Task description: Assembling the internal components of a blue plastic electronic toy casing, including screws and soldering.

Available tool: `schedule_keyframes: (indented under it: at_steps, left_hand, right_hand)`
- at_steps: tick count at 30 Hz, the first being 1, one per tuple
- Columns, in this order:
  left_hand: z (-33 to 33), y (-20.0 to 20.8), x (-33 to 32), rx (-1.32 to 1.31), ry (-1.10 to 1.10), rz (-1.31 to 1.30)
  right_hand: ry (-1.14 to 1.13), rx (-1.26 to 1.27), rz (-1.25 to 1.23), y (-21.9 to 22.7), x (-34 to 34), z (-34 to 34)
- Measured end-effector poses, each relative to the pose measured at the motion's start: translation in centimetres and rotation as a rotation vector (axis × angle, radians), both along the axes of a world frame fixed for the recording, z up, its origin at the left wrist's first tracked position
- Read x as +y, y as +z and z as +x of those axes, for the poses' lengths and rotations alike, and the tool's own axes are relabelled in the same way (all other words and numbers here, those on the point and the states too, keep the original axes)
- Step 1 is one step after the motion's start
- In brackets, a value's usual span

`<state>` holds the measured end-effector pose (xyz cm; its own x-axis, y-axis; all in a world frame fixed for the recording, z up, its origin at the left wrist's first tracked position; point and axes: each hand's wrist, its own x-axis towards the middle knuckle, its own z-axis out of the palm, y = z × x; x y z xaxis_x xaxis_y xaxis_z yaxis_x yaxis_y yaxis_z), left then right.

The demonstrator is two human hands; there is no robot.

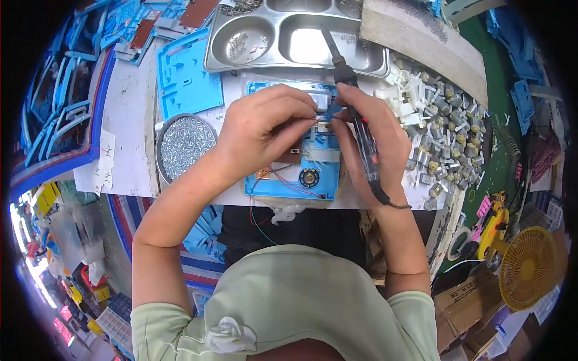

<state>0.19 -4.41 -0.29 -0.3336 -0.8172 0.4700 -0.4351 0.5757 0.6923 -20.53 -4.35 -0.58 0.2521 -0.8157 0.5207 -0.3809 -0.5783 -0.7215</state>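
Observation:
A blue plastic housing (259,187) lies on the table in front of me, with a small round speaker (309,177), a brown board and thin red wires (283,175) in it. My left hand (262,129) is closed over its left side, thumb and fingertips pinched near its middle; what they pinch is too small to make out, perhaps a wire. My right hand (379,135) grips a soldering iron (363,135), its metal tip pointing away from me over the steel tray. The right fingertips reach down to the housing, close to the left ones.
A compartmented steel tray (274,36) with small parts stands behind. To the left are a round dish of screws (185,147) and another blue shell (188,75). Many small motors (448,129) are heaped at the right. A yellow fan (527,268) stands lower right.

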Motion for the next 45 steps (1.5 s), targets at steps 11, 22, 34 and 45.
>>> schedule_keyframes:
  at_steps: [11, 22, 34, 45]
  left_hand:
    - [1.3, -0.3, 1.4, 0.364, 0.036, 0.540]
    - [0.8, -0.5, 2.5, 0.045, 0.230, 0.261]
    - [0.0, -1.3, 2.2, -0.001, 0.324, 0.173]
    - [0.1, -1.8, 2.0, -0.014, 0.332, 0.092]
  right_hand:
    - [0.054, -0.126, 0.193, 0.7, 0.1, 2.5]
    - [-0.049, -0.072, -0.045, 2.1, 0.5, -2.0]
    - [0.206, 0.061, -0.064, 2.6, 2.8, -4.2]
    - [0.231, 0.167, -0.047, 2.2, 2.7, -3.3]
